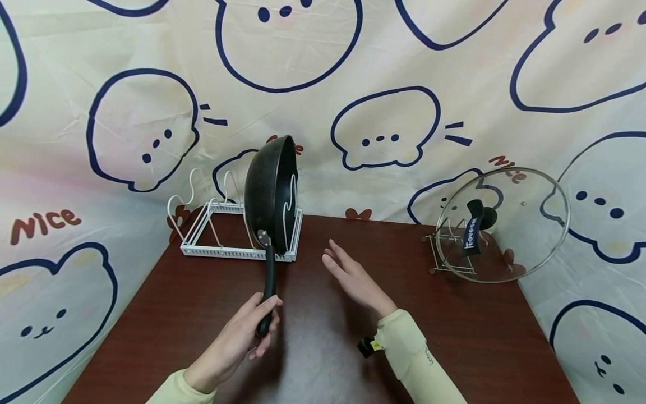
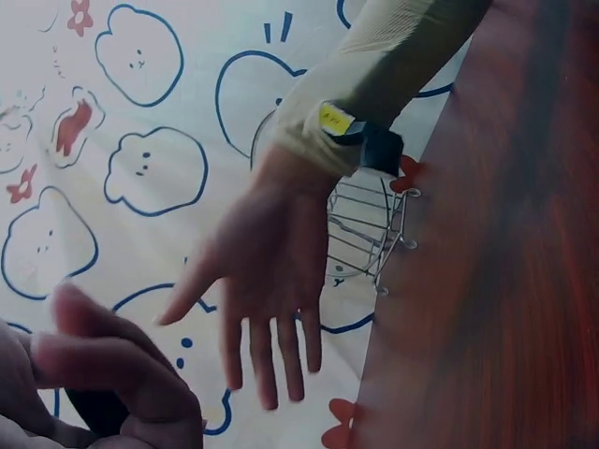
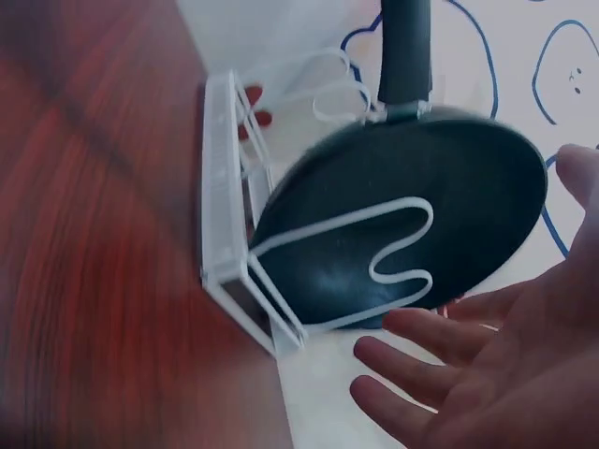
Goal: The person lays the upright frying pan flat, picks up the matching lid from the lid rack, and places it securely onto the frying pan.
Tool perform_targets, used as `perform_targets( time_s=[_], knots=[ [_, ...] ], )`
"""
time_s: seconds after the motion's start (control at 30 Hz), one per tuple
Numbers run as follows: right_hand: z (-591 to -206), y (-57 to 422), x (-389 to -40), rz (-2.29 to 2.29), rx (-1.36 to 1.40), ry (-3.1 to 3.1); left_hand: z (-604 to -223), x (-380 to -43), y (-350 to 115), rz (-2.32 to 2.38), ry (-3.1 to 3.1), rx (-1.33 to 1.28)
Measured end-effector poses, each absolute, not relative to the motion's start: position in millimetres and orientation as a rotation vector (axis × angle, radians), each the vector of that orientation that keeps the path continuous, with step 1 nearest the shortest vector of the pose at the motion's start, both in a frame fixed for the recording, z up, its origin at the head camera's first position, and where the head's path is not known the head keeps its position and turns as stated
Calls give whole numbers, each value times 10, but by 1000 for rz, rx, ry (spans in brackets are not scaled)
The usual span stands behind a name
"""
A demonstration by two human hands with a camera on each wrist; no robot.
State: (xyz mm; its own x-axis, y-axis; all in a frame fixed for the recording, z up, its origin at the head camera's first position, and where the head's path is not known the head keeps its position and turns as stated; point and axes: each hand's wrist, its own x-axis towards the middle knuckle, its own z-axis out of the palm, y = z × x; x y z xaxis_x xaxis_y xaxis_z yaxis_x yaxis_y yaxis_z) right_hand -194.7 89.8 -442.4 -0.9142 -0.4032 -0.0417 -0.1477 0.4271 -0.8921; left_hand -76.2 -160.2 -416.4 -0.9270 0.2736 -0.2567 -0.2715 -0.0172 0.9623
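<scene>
A black frying pan stands on edge at the right end of a white wire rack, its inside facing right. In the right wrist view a white wavy divider crosses in front of the pan's inner face. My left hand grips the pan's black handle, which points toward me. To the right of the rack my right hand hovers with its fingers straight and holds nothing. Its spread fingers show in the left wrist view.
At the right, a glass lid with a black knob leans upright in a small metal wire stand. Both racks stand toward the back of the brown wooden table. A printed cloth hangs behind and along the sides.
</scene>
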Motion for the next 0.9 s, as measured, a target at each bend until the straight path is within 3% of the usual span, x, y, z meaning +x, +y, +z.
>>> perform_targets(
  time_s=[0.9],
  knots=[
    [-4310,-147,-2033,-1743,-382,1577,-4177,-753,-1486,1995,1973,-121]
  ],
)
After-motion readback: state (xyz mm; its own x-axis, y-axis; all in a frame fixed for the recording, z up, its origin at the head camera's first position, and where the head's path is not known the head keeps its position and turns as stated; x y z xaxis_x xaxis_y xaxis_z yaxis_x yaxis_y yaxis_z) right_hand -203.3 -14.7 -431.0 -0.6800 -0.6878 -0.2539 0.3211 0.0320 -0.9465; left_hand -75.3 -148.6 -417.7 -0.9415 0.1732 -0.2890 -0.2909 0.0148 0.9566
